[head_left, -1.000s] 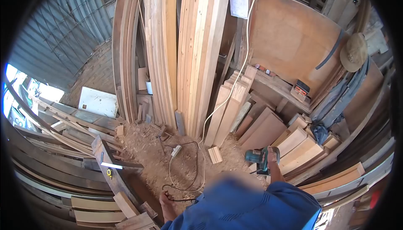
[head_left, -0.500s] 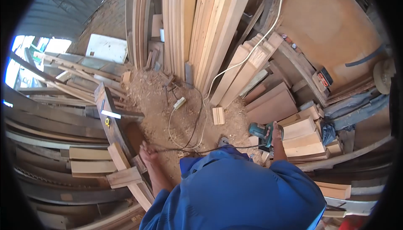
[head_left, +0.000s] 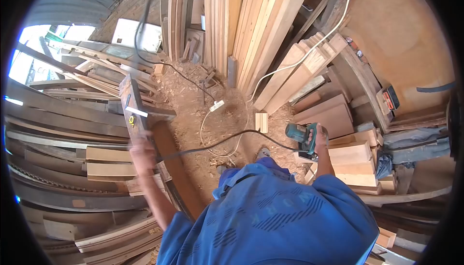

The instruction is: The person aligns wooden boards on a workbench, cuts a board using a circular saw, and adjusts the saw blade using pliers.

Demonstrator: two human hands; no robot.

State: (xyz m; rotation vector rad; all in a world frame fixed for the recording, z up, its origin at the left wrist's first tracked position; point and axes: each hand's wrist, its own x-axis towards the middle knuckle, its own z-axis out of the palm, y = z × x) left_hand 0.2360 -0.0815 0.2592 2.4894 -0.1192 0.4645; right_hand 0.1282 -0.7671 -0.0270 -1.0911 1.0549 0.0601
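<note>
1. Shavings litter the workshop floor (head_left: 188, 115) in the head view, a white power strip (head_left: 217, 105) lies among them, and tall planks (head_left: 263, 30) stand beyond that strip.
2. Right of the strip and nearer the body, there's the teal power tool (head_left: 297, 133), a saw or planer, can't tell which. And the right hand (head_left: 320, 142) is clamped firmly round its handle!
3. Left of the strip, the left hand (head_left: 143, 155) is a blur; black cord (head_left: 251, 130) sweeps from the tool right up to it. Fingers closed on it or apart? Can't tell.
4. Beyond the strip and to its left, another length of cord (head_left: 166, 65) curves up in a smeared loop, its lower end reaching the strip.
5. Good handling here, I'd judge: a full grip on the tool, cord slack, well apart from its underside and feet, no tug on the strip. A snag on the yellow tape measure (head_left: 131, 120), left of the strip, looks possible.
6. Containers now! A white cup-like container (head_left: 203, 22) sits beyond the strip among timbers; a dark plastic bag (head_left: 384, 166) lies crumpled far right of it. Contents hidden in both.
</note>
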